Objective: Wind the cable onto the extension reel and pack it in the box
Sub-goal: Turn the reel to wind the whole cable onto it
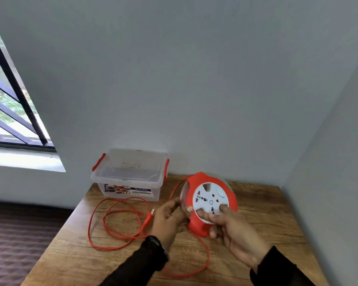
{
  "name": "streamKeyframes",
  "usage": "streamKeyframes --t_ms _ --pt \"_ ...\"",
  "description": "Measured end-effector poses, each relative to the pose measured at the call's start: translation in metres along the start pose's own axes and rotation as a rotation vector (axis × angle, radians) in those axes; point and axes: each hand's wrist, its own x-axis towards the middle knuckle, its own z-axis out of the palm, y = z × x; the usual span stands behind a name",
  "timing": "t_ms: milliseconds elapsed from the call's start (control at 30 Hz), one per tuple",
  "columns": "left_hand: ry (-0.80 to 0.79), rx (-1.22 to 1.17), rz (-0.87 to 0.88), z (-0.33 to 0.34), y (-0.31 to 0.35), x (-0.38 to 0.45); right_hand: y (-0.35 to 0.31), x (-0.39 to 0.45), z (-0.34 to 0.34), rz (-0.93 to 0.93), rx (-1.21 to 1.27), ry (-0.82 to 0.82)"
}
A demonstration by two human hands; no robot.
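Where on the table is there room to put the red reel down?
Bare wood lies right of the reel, up to the side wall, and behind it by the back wall. The left half is crowded: loose cable loops in front of the box, and another loop trails near the front edge.

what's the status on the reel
Both hands, left hand and right hand, grip extension reel. Cable mostly loose on table. Plastic box lidded.
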Motion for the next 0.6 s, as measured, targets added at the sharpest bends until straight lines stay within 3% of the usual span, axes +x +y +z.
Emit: streamKeyframes --t_ms 67,133,200,267,333,400,600 --pt "-0.025 0.033 -0.053 -0.012 0.013 0.009 -0.006 -0.011 -0.004 -0.088 -0.182 -0.055" --pt "-0.056 0.073 -0.088 -0.021 0.024 0.017 -0.012 -0.018 -0.011 -0.330 -0.500 -0.019" --pt "-0.099 0.074 -0.132 -0.023 0.032 0.021 -0.019 -0.018 -0.019 -0.715 -1.073 0.066" --pt "-0.143 0.088 -0.166 -0.022 0.040 0.022 -0.025 -0.015 -0.023 -0.953 -1.579 0.047" --pt "-0.192 0.164 -0.185 -0.022 0.046 0.022 -0.027 -0.011 -0.024 -0.936 -1.908 -0.062" --pt "-0.236 0.257 -0.186 -0.023 0.052 0.023 -0.024 -0.007 -0.026 -0.834 -2.079 -0.163" --pt "-0.327 0.339 -0.197 -0.027 0.058 0.018 -0.012 0.009 -0.029 -0.897 -2.155 -0.223"
